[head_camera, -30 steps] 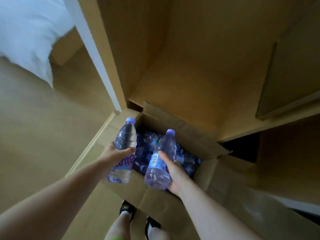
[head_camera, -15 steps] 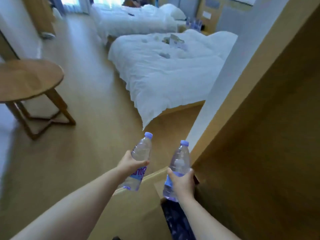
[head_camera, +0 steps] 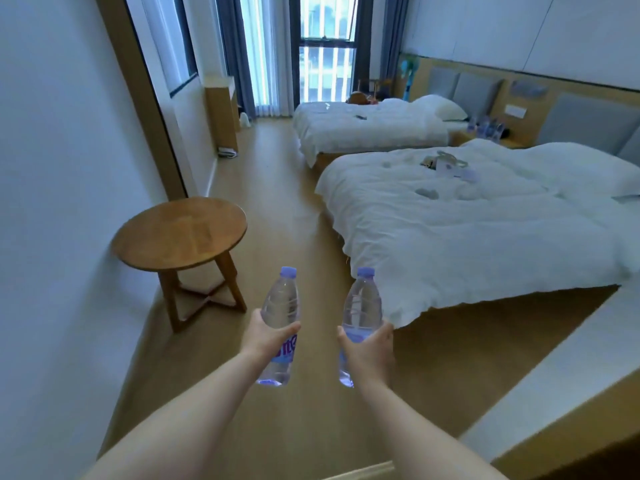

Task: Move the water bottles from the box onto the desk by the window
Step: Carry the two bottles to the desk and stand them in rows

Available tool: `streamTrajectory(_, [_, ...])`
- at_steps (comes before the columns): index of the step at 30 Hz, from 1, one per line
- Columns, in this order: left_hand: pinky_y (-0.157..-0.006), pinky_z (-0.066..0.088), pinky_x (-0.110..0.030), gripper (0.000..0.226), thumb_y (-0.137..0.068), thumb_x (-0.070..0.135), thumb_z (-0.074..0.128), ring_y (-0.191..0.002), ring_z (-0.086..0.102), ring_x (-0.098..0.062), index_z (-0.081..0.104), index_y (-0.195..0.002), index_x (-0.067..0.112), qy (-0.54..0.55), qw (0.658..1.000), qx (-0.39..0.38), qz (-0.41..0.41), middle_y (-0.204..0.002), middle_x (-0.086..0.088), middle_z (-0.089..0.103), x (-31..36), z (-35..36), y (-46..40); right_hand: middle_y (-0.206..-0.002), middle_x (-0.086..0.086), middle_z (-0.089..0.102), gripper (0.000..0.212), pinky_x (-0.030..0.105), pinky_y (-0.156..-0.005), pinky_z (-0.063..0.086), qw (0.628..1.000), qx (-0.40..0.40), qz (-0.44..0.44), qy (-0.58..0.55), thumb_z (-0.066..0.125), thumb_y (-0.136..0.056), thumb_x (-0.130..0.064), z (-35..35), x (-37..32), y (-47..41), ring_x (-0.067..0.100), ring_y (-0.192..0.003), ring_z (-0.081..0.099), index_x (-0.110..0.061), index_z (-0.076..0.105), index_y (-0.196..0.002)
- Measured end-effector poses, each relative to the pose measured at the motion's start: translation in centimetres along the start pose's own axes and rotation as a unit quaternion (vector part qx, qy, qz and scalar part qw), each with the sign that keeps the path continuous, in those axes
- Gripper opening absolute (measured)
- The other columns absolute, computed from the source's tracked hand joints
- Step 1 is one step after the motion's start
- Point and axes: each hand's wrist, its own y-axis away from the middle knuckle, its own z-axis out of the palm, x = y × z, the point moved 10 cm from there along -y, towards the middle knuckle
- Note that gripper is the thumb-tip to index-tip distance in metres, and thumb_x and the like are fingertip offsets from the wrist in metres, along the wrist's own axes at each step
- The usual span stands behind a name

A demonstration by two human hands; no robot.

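I hold two clear water bottles with purple caps upright in front of me, above the wooden floor. My left hand [head_camera: 264,336] grips the left bottle [head_camera: 281,306] around its purple label. My right hand [head_camera: 367,344] grips the right bottle [head_camera: 362,308] at its lower half. The wooden desk [head_camera: 219,98] stands far off against the left wall, beside the window [head_camera: 325,53]. The box is out of view.
A round wooden side table [head_camera: 180,233] stands at the left wall. Two white beds [head_camera: 467,223] fill the right side, leaving a floor aisle [head_camera: 273,181] between them and the wall. Several bottles [head_camera: 486,128] sit on the nightstand. A wooden ledge [head_camera: 540,420] runs at the lower right.
My view has swung up and left from the open box to the room. Both hands have carried their bottles away from the box and hold them out towards the aisle.
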Motion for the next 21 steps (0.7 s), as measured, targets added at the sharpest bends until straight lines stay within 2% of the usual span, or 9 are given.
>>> streamTrajectory(2, [-0.084,0.055,-0.042,0.062,-0.067,0.037,0.083,-0.090,0.064,-0.021,0.045,-0.113,0.017,0.001,1.000,0.019,0.004,-0.101,-0.003,0.063,1.2,-1.1,-2.7,-0.127,0.000,0.052,0.074,0.031,-0.076,0.044,1.000,-0.012,-0.020,0.007,0.074,-0.077,-0.047,1.9,-2.1,-2.1,0.022,-0.097,0.057,-0.016,0.037,-0.132])
streamTrajectory(5, [-0.080,0.057,-0.044,0.067,-0.066,0.042,0.082,-0.087,0.066,-0.021,0.045,-0.116,0.016,0.005,1.000,0.028,0.005,-0.099,-0.004,0.064,2.7,-1.8,-7.1,-0.132,0.000,0.049,0.079,0.032,-0.080,0.045,0.998,-0.030,-0.050,0.014,0.074,-0.077,-0.048,4.9,-4.8,-5.9,0.021,-0.108,0.056,-0.015,0.034,-0.136])
streamTrajectory(8, [-0.080,0.057,-0.043,0.071,-0.065,0.043,0.083,-0.090,0.065,-0.023,0.044,-0.117,0.015,-0.008,0.999,0.040,0.012,-0.101,-0.005,0.063,4.6,-2.3,-12.1,-0.134,0.001,0.049,0.079,0.027,-0.080,0.040,0.996,-0.039,-0.074,0.013,0.074,-0.079,-0.045,7.6,-7.6,-10.4,0.020,-0.111,0.055,-0.013,0.033,-0.139])
streamTrajectory(12, [-0.069,0.053,-0.032,0.067,-0.070,0.035,0.082,-0.090,0.064,-0.023,0.044,-0.120,0.012,-0.002,0.998,0.064,0.027,-0.102,-0.008,0.062,8.6,-2.8,-18.8,-0.127,0.001,0.052,0.075,0.027,-0.078,0.041,0.994,-0.053,-0.096,0.002,0.075,-0.077,-0.043,11.2,-11.5,-17.3,0.015,-0.100,0.055,-0.015,0.036,-0.135])
streamTrajectory(15, [-0.067,0.051,-0.031,0.065,-0.069,0.034,0.082,-0.087,0.065,-0.023,0.047,-0.118,0.009,0.019,0.995,0.087,0.033,-0.100,-0.009,0.064,11.4,-3.4,-23.3,-0.117,-0.005,0.051,0.072,0.025,-0.077,0.042,0.991,-0.061,-0.118,0.007,0.076,-0.076,-0.043,13.8,-15.0,-22.0,0.011,-0.095,0.051,-0.017,0.038,-0.131])
streamTrajectory(19, [-0.064,0.050,-0.027,0.063,-0.069,0.035,0.082,-0.088,0.065,-0.022,0.050,-0.118,0.011,0.033,0.994,0.098,0.040,-0.101,-0.009,0.065,14.7,-3.8,-28.4,-0.123,-0.003,0.053,0.081,0.038,-0.091,0.049,0.990,-0.064,-0.122,0.016,0.074,-0.073,-0.050,17.2,-18.7,-27.3,0.016,-0.108,0.055,-0.016,0.035,-0.135])
streamTrajectory(21, [-0.065,0.049,-0.027,0.062,-0.069,0.033,0.082,-0.089,0.064,-0.021,0.048,-0.116,0.012,0.028,0.994,0.104,0.037,-0.101,-0.007,0.063,15.7,-4.0,-30.8,-0.123,-0.001,0.053,0.080,0.035,-0.087,0.050,0.991,-0.072,-0.115,-0.008,0.075,-0.074,-0.047,19.2,-19.9,-29.5,0.018,-0.108,0.056,-0.013,0.036,-0.135])
